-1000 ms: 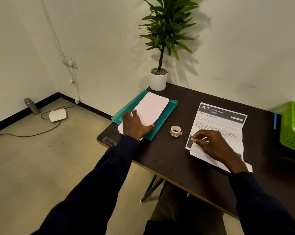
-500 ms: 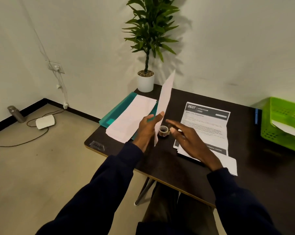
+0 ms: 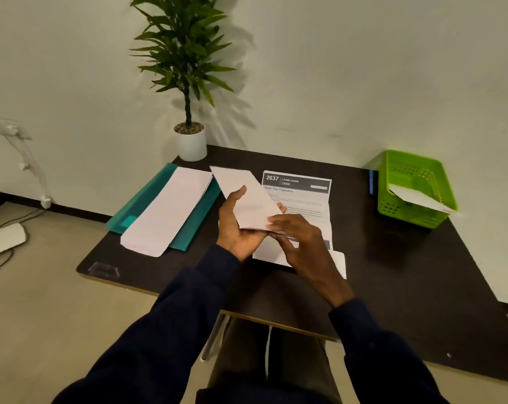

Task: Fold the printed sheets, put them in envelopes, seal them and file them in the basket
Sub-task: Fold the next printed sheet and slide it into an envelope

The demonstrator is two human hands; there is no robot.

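We are seeing both hands raised just above the table [image 3: 422,272], working 1 envelope [image 3: 247,199]. The left hand [image 3: 236,228] is gripping it from below, thumb curling up along its left edge, and the envelope is slanting away toward the back left. The right hand [image 3: 300,246] is pinching its near end, fingers [image 3: 277,220] lying on top. The envelope is hovering over the left part of the printed sheet [image 3: 303,196], which is lying flat and unfolded on the table, header at the far end. We are noting a stack [image 3: 165,217] of blank envelopes resting on a teal folder [image 3: 143,196] to the left. At the far right, well apart from the hands, a green basket [image 3: 392,182] is holding a 2nd envelope [image 3: 416,196], leaning over its near rim. A plant pot [image 3: 191,145] is standing at the back edge.
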